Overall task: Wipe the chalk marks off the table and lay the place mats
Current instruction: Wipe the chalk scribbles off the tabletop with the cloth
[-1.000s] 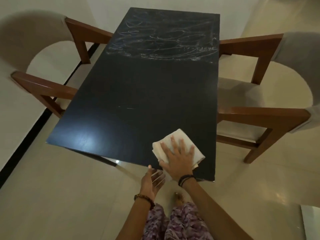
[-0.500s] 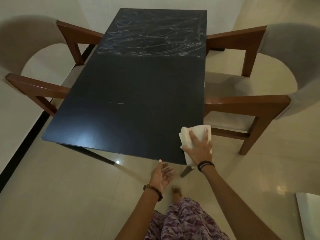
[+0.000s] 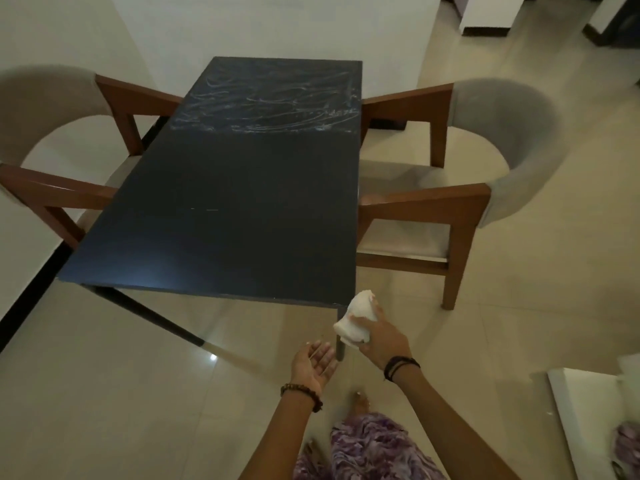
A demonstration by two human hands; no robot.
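Gripping bunched white cloth (image 3: 356, 318), right hand (image 3: 379, 336); left hand (image 3: 317, 363) cupped, palm up, empty.

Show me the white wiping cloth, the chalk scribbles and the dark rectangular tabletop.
white wiping cloth (image 3: 356, 315), head view, bunched middle in the right hand
chalk scribbles (image 3: 266, 105), head view, centre of the smeared far patch
dark rectangular tabletop (image 3: 225, 202), head view, bare wiped middle

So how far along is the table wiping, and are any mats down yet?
About half done. The near half of the table looks clean. The right hand grips the cloth off the near corner; the left hand is open, palm up. Chalk marks cover the far half. No mats in view.
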